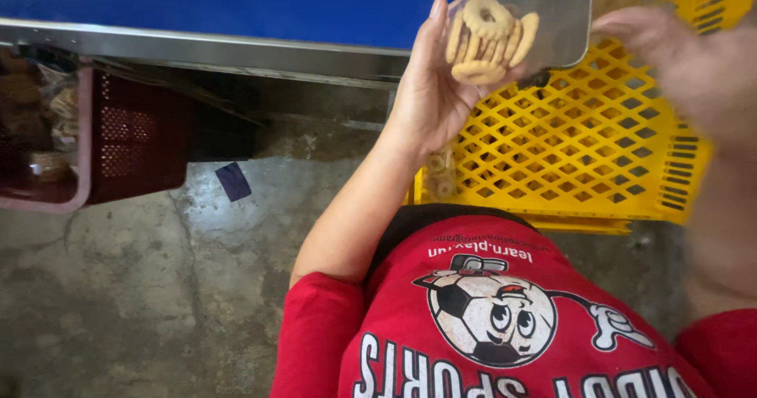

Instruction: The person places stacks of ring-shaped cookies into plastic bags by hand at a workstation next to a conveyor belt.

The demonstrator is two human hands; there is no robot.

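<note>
One stack of ring biscuits point(487, 41), two hands, two crates.
The stack is pinched in the left hand point(430, 90); the blurred right hand point(694, 67), whose grip cannot be told, is raised beside it over the yellow crate point(583, 161).

A cracked concrete floor point(118, 287) lies below a blue panel point(236, 0) edged with a metal rail point(197, 47).

Just one camera here, strapped to my head and pointing almost straight down my front. It sits close: my red shirt point(473, 327) fills the bottom edge, my left hand point(430, 90) is right up near the lens, and the concrete floor point(142, 287) and yellow crate point(599, 145) lie below.
</note>
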